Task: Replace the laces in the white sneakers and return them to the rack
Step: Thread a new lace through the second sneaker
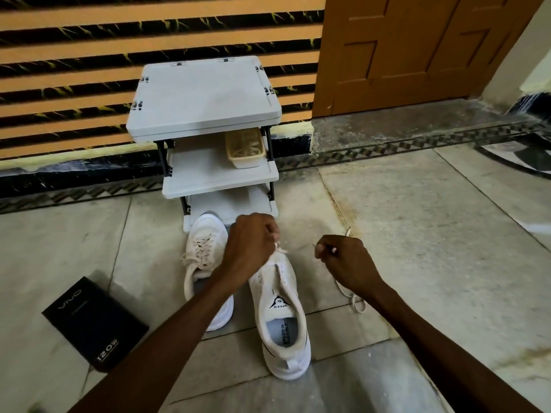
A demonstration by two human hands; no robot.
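Black box (pixel 92 323) on the floor, near left. Laced sneaker (pixel 205 257) sits in front of the rack (pixel 205 96). Left hand (pixel 250 242) pinches the lace (pixel 356 304) at the second sneaker (pixel 283 317), over its toe end. Right hand (pixel 346 260) grips that lace, which trails onto the floor at right.

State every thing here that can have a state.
left hand, pinching the lace at the near sneaker's front
right hand, pinching the lace
near sneaker, eyelets mostly empty
far sneaker, laced
lace, trailing loose on floor
black box, closed
door, shut
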